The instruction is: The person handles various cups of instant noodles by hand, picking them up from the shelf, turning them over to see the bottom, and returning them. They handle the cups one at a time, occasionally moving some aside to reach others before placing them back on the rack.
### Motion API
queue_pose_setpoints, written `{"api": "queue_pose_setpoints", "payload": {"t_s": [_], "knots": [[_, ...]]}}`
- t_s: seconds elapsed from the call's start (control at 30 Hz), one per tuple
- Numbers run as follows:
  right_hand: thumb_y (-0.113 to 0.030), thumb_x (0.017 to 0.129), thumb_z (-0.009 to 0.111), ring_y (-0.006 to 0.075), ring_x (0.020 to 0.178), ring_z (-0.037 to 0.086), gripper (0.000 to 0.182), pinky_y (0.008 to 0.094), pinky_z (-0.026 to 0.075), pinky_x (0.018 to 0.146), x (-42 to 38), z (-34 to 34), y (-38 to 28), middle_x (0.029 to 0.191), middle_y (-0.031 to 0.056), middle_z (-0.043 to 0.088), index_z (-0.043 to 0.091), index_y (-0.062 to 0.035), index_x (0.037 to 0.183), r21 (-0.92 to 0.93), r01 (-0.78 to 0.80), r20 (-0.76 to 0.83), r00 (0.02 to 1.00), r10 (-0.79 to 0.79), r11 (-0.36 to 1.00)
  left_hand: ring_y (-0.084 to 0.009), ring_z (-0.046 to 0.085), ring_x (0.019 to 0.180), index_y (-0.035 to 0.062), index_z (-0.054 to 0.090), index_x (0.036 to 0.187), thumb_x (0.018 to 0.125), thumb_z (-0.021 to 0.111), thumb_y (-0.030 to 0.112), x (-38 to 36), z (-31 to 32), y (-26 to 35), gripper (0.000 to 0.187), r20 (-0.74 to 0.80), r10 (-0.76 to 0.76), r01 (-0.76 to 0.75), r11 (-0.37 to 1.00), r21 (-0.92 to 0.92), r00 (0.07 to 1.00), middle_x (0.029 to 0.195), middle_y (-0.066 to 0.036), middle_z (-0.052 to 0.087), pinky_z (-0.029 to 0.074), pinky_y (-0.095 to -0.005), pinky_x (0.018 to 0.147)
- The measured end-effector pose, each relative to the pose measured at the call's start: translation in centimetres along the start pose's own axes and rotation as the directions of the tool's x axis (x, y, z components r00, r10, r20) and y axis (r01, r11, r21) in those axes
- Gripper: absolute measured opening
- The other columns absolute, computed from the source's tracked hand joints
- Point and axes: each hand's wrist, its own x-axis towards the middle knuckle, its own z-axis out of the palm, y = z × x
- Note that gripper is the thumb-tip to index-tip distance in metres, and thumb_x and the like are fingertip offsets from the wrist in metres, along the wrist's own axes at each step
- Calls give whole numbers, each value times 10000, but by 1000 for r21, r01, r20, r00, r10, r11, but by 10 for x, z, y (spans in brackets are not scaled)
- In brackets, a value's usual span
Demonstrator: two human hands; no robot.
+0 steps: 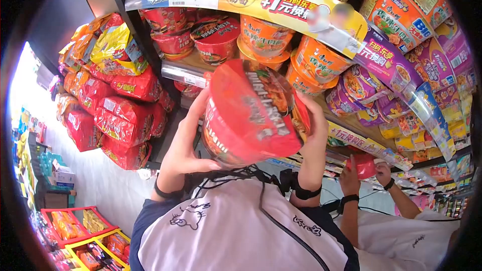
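Between my two hands is a large red instant noodle bowl point(246, 115), tilted so its printed lid faces up toward me; the print is slightly blurred. My left hand point(188, 145) wraps its left side, thumb along the lower edge. On the opposite side, my right hand point(315, 125) is closed on the bowl, with some fingers hidden behind it. Just beyond the bowl is a shelf holding red noodle bowls point(216, 40) and orange noodle bowls point(263, 37).
Stacked red noodle packs point(125, 113) and yellow packs point(115, 50) bulge out at the left. Purple noodle bowls point(361, 88) fill the shelf at right. A co-worker's hands point(350, 175) hold a red item at lower right. Low bins point(75, 226) stand at lower left.
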Motion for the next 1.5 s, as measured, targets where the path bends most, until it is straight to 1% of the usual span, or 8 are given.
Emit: {"api": "queue_pose_setpoints", "payload": {"t_s": [0.07, 0.17, 0.23, 0.43, 1.13, 1.27, 1.33, 1.5], "knots": [[-213, 558, 840, 238, 1076, 584, 756, 343, 437, 924, 0, -1, -15, 1182, 135, 594, 517, -41, 1219, 39, -129, 2, 992, 129, 991, -280, 284, 1335, -76, 161, 1402, 567, 762, 530, 2, 6, 6, 1194, -26, -16, 11, 985, -174, 1000, 1423, -212, 298, 187, -383, 1090], [-268, 537, 857, 214, 1015, 613, 751, 332, 468, 871, 0, 2, -6, 1112, 120, 629, 539, -36, 1177, -64, -7, 85, 996, 12, 998, -367, 278, 1322, -41, 81, 1417, 552, 701, 666, 6, 17, 16, 1277, -168, -9, -35, 967, -251, 986, 1431, -276, 220, 235, -468, 1071], [-245, 578, 824, 221, 1070, 571, 702, 346, 428, 918, -7, 9, 9, 1156, 126, 597, 537, -26, 1180, 159, -162, 93, 985, 149, 974, -435, 321, 1278, -1, 18, 1424, 486, 706, 741, 5, 18, 12, 1379, -241, 14, -82, 958, -273, 970, 1412, -305, 225, 301, -526, 1042], [-94, 739, 667, 244, 1164, 494, 510, 379, 360, 990, -11, 27, -2, 1243, 148, 532, 508, 4, 1214, 544, -358, 137, 930, 341, 759, -369, 143, 1373, -22, 176, 1415, 613, 621, 692, 12, 7, -5, 1162, 24, 159, -153, 974, -169, 987, 1469, -254, 159, 77, -480, 1093], [-154, 545, 853, 237, 1160, 510, 850, 355, 408, 977, 9, 1, 12, 1258, 146, 520, 448, 41, 1266, 426, -168, 11, 984, 180, 889, -320, 382, 1285, -35, 200, 1414, 582, 678, 676, 19, 5, 6, 1194, -29, 21, -18, 996, 93, 999, 1379, -239, 379, 203, -424, 1071], [25, 598, 788, 235, 1169, 500, 767, 343, 426, 950, 10, -2, 14, 1292, 168, 486, 431, 47, 1276, 238, -3, 62, 998, -12, 971, -285, 321, 1326, -35, 208, 1408, 454, 875, 431, 26, -9, 3, 1253, 102, 82, -120, 887, 447, 991, 1418, -209, 332, 238, -376, 1073], [24, 603, 780, 238, 1171, 497, 792, 340, 411, 963, 13, 1, 17, 1293, 167, 485, 405, 45, 1299, 76, 46, 117, 992, -54, 996, -249, 343, 1305, -38, 211, 1404, 459, 889, 326, 27, -10, -3, 1219, 52, -23, 4, 939, 343, 998, 1401, -187, 355, 261, -363, 1065], [-110, 648, 798, 243, 1171, 506, 749, 369, 387, 993, 23, 27, 15, 1272, 150, 519, 438, 2, 1296, 285, -51, 35, 998, 43, 957, -179, 417, 1217, -33, 244, 1383, 518, 874, 115, 28, -16, -22, 1080, -64, -133, 132, 991, -10, 989, 1320, -110, 428, 321, -328, 1032]]}}
